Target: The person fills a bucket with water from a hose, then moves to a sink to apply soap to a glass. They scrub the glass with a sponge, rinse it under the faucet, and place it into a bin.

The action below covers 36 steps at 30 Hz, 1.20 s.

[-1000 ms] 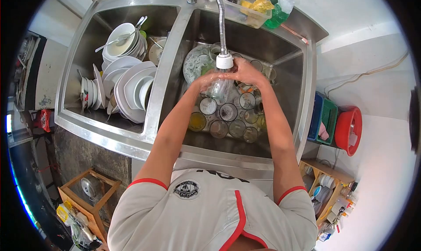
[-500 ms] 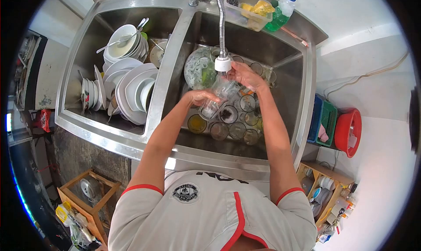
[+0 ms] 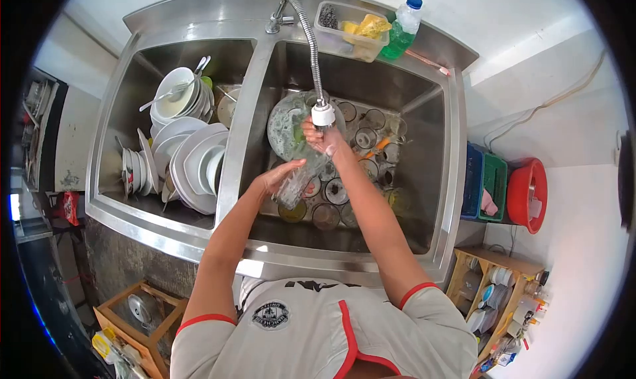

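Note:
My left hand is wrapped round a clear glass, which is tilted in the right basin. Just below the white faucet head, my right hand has its fingers curled at the glass's upper end; water and blur hide exactly what they touch. Behind the hands lies a round basin of suds. Several used glasses stand on the sink floor under and beside my right forearm, with an orange object among them.
Stacked plates and bowls fill much of the left basin. On the back ledge are a clear tub with sponges and a green bottle. Green and red containers hang at the right.
The view has shifted. My right hand has moved left and closer to my left hand, below the faucet head. The glass has moved left and nearer the basin divider.

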Motion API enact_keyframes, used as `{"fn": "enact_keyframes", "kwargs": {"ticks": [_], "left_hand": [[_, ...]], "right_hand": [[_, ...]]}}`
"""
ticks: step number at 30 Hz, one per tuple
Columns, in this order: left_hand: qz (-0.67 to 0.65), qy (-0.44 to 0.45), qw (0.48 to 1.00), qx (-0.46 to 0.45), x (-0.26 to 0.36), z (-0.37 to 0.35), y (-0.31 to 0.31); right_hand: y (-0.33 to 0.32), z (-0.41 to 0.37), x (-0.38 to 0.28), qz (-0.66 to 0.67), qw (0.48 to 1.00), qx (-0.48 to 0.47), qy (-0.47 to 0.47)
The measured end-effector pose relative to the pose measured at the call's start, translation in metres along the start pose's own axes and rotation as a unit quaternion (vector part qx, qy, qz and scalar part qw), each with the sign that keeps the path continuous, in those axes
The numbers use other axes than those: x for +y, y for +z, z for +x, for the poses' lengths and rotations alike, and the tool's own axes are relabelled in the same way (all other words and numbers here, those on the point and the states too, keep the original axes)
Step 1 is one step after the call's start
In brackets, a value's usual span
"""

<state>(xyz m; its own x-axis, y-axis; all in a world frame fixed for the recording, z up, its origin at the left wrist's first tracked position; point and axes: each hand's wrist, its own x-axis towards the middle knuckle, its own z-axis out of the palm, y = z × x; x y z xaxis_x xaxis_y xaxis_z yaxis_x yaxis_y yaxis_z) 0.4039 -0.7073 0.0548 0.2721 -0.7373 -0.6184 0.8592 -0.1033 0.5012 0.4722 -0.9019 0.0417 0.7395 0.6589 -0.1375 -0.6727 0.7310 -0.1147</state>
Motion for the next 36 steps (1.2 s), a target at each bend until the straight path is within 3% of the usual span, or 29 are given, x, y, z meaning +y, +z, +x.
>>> {"fn": "enact_keyframes", "kwargs": {"ticks": [3,6,7,10,14,16,19,25,30,36], "left_hand": [[0.0,0.006,1.0,0.026,-0.009,0.003,-0.003],[-0.025,0.011,0.999,0.03,-0.001,-0.002,0.013],[-0.037,0.001,0.999,0.027,-0.001,-0.001,0.015],[-0.045,0.023,0.999,-0.001,-0.005,0.014,0.01],[0.034,0.028,0.999,-0.017,0.002,0.023,0.012],[0.075,0.017,0.996,-0.049,0.01,0.027,0.014],[0.095,0.102,0.989,-0.049,0.012,0.033,0.022],[0.061,0.16,0.985,-0.018,0.015,0.039,0.023],[0.094,0.185,0.978,0.016,0.026,0.027,0.039],[0.189,0.246,0.95,0.04,0.026,0.027,0.062]], "right_hand": [[-0.023,0.016,0.0,0.014,0.998,-0.056,0.003],[-0.005,0.011,0.009,-0.035,0.984,0.094,-0.148],[-0.002,0.009,0.007,-0.092,0.977,0.111,-0.155],[0.011,-0.007,-0.003,-0.252,0.958,0.101,-0.09],[0.042,-0.022,-0.011,-0.438,0.865,0.235,-0.069],[0.071,-0.033,-0.02,-0.446,0.867,0.222,-0.02],[0.084,-0.042,-0.025,-0.485,0.85,0.202,0.02],[0.11,-0.056,-0.022,-0.633,0.762,0.133,-0.04],[0.116,-0.061,-0.028,-0.648,0.745,0.161,-0.006],[0.131,-0.061,-0.023,-0.701,0.684,0.2,-0.029]]}}
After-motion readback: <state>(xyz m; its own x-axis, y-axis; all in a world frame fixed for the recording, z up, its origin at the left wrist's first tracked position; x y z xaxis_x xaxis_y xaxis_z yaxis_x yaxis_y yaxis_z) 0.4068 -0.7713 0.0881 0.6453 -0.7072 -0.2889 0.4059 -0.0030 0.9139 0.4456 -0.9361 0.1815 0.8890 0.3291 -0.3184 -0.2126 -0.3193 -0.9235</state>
